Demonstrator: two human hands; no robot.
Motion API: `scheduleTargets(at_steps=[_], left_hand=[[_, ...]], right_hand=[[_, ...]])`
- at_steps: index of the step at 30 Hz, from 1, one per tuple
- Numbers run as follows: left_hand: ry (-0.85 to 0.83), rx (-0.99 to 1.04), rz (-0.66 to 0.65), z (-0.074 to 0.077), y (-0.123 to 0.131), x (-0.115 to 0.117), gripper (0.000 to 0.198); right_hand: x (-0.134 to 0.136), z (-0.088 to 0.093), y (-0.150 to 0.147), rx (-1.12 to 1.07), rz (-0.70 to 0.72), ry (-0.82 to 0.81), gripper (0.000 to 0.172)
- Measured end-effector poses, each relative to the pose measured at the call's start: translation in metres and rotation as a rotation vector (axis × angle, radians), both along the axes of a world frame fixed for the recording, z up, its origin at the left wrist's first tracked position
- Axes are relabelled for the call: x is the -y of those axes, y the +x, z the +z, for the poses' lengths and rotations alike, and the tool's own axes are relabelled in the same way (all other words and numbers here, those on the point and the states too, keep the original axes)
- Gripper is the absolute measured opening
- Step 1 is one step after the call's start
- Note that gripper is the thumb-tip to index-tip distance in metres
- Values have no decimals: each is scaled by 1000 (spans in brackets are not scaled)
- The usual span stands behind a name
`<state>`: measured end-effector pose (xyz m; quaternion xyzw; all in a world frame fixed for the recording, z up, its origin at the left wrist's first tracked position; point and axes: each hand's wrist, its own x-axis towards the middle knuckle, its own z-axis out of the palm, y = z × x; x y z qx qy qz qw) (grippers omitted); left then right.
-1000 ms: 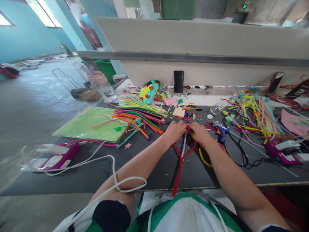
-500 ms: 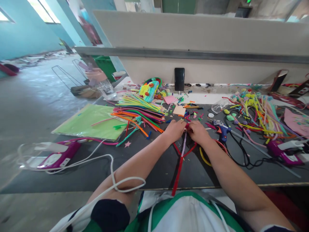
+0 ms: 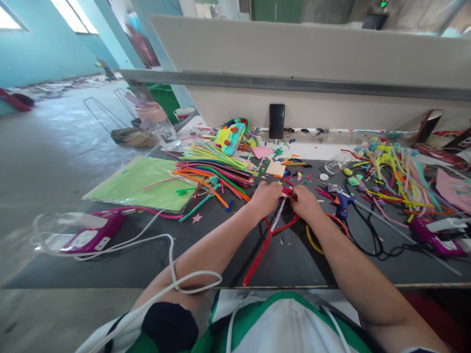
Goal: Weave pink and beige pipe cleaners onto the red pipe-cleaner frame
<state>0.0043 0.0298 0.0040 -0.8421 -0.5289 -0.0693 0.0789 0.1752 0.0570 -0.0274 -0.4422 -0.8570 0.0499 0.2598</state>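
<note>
My left hand [image 3: 266, 197] and my right hand [image 3: 303, 201] meet at the middle of the dark table [image 3: 154, 255], both pinched on the top of a red pipe-cleaner figure [image 3: 262, 250]. A pale lilac pipe cleaner [image 3: 276, 215] runs down from between my fingers along the red stem. The red stem slants toward the table's front edge, with two red side arms below my hands. A yellow loop [image 3: 312, 241] and a red loop [image 3: 335, 219] lie under my right wrist.
A heap of coloured pipe cleaners [image 3: 215, 169] lies left of my hands, a green sheet [image 3: 142, 184] beyond it. A blue glue gun [image 3: 341, 202] with black cable sits right, more pipe cleaners [image 3: 395, 179] behind. A phone [image 3: 276, 120] leans on the back wall. A white cable [image 3: 165, 245] crosses my left arm.
The red stem's lower end has swung to the left, and the figure sits more tilted. Both hands stay pinched at its top, shifted slightly.
</note>
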Motion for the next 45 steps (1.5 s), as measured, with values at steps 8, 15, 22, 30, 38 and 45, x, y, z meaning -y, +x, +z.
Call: scheduleTargets(at_steps=[8, 15, 22, 30, 38, 45], left_hand=[[25, -68, -81, 2, -3, 4, 18], [15, -66, -136, 3, 0, 1, 21], [22, -25, -115, -1, 2, -2, 25], [37, -18, -100, -4, 2, -4, 21], [57, -12, -79, -8, 4, -4, 24], [8, -43, -37, -10, -1, -9, 31]], right_hand=[[-7, -1, 9, 31, 177, -19, 16], [-7, -4, 6, 36, 179, -1, 14], [-7, -7, 6, 34, 159, 1, 9], [3, -3, -4, 75, 66, 11, 13], [-6, -8, 1, 10, 53, -40, 17], [2, -2, 2, 95, -53, -25, 37]])
